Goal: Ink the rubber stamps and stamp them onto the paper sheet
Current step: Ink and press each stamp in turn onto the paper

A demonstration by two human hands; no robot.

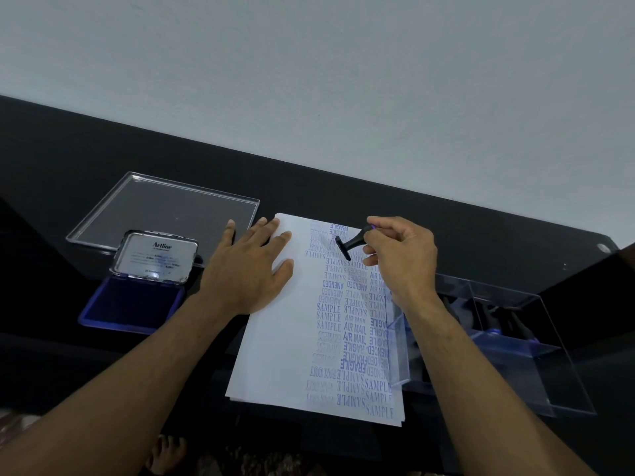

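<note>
Broadly, both bare forearms reach up from the bottom corners toward a black table (343, 190) set against a pale wall. Beneath the left hand's (245, 269) fingers lies the paper sheet (285, 338), a white stack whose right half is crowded with blue prints reading SAMPLE, AIR MAIL, AMENDED, FRAGILE and FAX OUT; many of the prints are faint, overlapped or upside down and hard to read. That hand lies palm down with straight fingers spread apart, the fingertips pressing the sheet's upper left corner while the thumb points out to the left onto the table.

The right hand (400, 255) hovers over the sheet's upper right part, wrist bent, its thumb and curled fingers pinching the handle of a black rubber stamp (350, 244). The stamp tilts down and left from those fingers, its flat base just above or at the printed paper; whether it touches cannot be told, and the base face is not visible.

Beyond the left fingers sits a clear plastic lid (165, 207). Left of the left wrist is an open ink pad (132, 305), blue pad facing up, its hinged lid marked Artline standing behind it. Right of the right forearm stands a clear plastic box (508, 345) with dark stamp shapes inside, blurred and partly hidden by the arm.
</note>
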